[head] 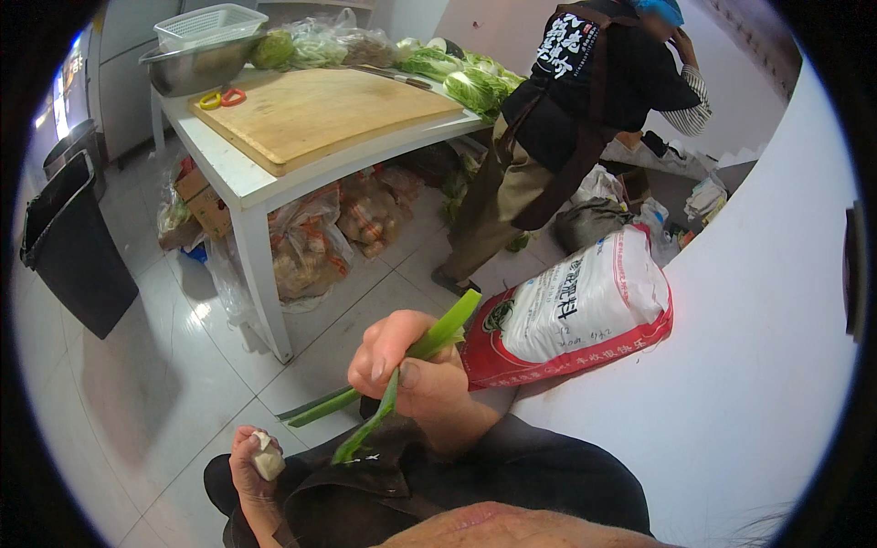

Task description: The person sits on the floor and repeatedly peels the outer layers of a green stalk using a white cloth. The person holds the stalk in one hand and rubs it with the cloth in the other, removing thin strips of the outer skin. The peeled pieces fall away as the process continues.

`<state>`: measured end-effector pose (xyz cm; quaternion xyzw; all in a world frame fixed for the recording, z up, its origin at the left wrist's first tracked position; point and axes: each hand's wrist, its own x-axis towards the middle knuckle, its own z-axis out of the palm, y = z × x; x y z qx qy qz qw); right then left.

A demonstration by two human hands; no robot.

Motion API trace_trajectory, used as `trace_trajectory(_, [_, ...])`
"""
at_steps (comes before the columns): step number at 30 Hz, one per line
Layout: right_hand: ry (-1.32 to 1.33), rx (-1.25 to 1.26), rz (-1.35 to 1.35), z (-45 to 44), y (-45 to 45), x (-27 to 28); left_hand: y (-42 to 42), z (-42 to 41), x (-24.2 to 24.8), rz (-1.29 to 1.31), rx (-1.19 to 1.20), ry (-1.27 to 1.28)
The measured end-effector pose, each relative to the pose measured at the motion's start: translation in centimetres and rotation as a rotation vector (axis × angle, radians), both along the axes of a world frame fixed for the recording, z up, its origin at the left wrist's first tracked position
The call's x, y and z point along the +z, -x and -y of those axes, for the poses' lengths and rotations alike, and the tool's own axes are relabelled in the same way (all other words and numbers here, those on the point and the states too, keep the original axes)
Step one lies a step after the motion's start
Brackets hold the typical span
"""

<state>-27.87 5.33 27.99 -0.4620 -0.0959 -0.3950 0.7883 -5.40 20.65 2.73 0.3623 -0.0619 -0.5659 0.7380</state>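
Note:
In front of my chest, my right hand [418, 377] is closed around green leafy stalks [442, 329], pinched between thumb and fingers. Their long dark-green ends hang to the left, and one torn strip droops over my dark apron [356, 479]. Lower and to the left, my left hand [250, 459] holds a pale, off-white lump [267, 459], whose exact kind I cannot tell. Both hands are apart, above my lap.
A white table [240, 181] bears a wooden cutting board [329, 109], scissors, a knife, a steel bowl [199, 65] and cabbages [473, 89]. Filled bags lie beneath. A black bin [79, 246] stands left; a red-and-white sack [575, 308] and another person [569, 103] are at right.

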Motion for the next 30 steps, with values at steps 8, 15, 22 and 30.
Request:
trace_trajectory(8, [0.198, -0.143, -0.101, -0.7, 1.0, 1.1, 0.0, 0.0, -0.4, -0.011, -0.023, 0.006])
trace_trajectory(15, [0.202, -0.179, -0.055, -0.6, 1.1, 1.0, -0.4, 0.0, -1.4, 0.0, -0.011, 0.025])
trace_trajectory(22, [0.386, -0.237, 0.124, -0.2, 0.9, 2.3, 0.0, 0.0, -1.0, -0.017, -0.004, 0.034])
trace_trajectory(30, [0.521, -0.175, 0.171, 0.8, 1.2, 3.2, -0.1, 0.0, -1.0, -0.006, 0.005, 0.004])
